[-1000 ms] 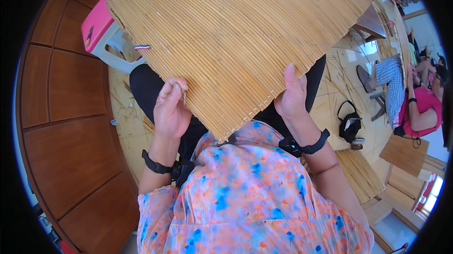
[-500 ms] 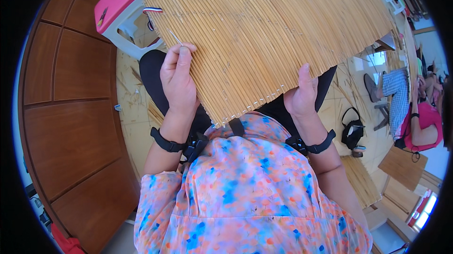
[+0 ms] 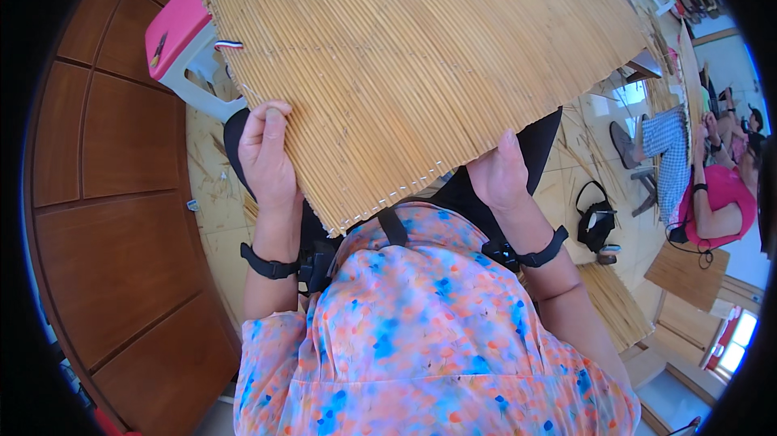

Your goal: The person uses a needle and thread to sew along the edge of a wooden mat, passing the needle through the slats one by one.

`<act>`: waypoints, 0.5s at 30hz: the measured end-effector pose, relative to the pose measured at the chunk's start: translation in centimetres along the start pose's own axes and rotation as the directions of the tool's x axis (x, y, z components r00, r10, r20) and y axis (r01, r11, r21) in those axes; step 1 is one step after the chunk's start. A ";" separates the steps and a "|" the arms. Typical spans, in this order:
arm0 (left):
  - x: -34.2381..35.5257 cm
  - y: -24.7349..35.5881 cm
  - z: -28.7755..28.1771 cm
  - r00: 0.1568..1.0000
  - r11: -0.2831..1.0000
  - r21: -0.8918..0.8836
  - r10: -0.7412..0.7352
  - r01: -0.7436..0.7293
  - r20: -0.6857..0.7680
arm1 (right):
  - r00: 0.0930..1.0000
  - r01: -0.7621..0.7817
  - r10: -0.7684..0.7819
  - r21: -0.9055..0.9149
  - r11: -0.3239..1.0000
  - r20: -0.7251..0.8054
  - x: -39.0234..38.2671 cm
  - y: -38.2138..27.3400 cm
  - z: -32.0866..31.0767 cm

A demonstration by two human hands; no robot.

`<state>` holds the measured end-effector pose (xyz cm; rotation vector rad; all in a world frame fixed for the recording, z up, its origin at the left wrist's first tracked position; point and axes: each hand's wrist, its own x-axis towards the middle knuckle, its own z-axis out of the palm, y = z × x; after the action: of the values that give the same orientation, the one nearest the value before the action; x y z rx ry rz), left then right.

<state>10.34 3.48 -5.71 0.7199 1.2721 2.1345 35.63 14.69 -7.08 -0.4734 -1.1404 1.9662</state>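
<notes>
A large mat of thin, straw-coloured reeds (image 3: 413, 55) lies across my lap and reaches away from me. Small white stitches run along its near edge, and a striped red, white and blue ribbon (image 3: 229, 45) sticks out at its left side. My left hand (image 3: 271, 157) is closed at the mat's left edge, thumb pressed on top against the bent fingers. Whether a thin thing is also in that pinch I cannot make out. At the near right edge my right hand (image 3: 500, 177) holds the mat, thumb up, its fingers partly hidden underneath.
A pink-topped white stool (image 3: 182, 23) with a small tool (image 3: 158, 49) on it stands far left, by brown wooden panels (image 3: 129, 250). Loose reeds (image 3: 579, 148) and a black bag (image 3: 596, 221) are on the floor. Another person in pink (image 3: 724, 205) sits at the right.
The mat and both hands have shifted left and slightly nearer in the picture. A thin pale sliver that stuck out above my left thumb no longer shows clearly.
</notes>
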 end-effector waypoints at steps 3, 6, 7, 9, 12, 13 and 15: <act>0.1 0.5 -0.1 0.999 0.998 0.060 0.001 0.002 -0.049 | 0.998 -0.048 0.046 0.042 0.998 0.031 0.0 -0.3 0.4; 0.5 0.6 -1.1 1.000 0.998 0.063 0.012 -0.011 -0.019 | 0.999 -0.029 0.027 0.050 0.998 0.042 -0.2 -0.5 0.6; 0.6 0.5 -1.6 0.999 0.998 0.052 0.024 -0.025 0.026 | 0.999 -0.019 0.018 0.038 0.999 0.033 -0.3 -0.6 0.5; 0.9 0.5 -2.6 0.997 0.998 0.044 0.037 -0.040 0.067 | 0.998 -0.048 0.047 0.021 0.999 0.031 -0.4 -0.8 0.5; 1.5 0.6 -3.3 0.997 0.993 0.100 0.052 -0.058 0.065 | 0.994 -0.094 0.095 -0.017 0.995 0.055 -0.6 -1.1 0.4; 1.6 0.8 -3.3 0.997 0.994 0.098 0.049 -0.056 0.067 | 0.990 -0.113 0.115 -0.037 0.993 0.084 -0.7 -1.2 0.5; 1.9 1.0 -3.3 0.996 0.994 0.097 0.047 -0.053 0.070 | 0.993 -0.092 0.096 -0.062 0.994 0.063 -0.7 -1.6 1.5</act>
<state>6.55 2.42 -5.80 0.8672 1.3440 2.0795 35.82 13.77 -4.98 -0.5051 -1.2407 2.0462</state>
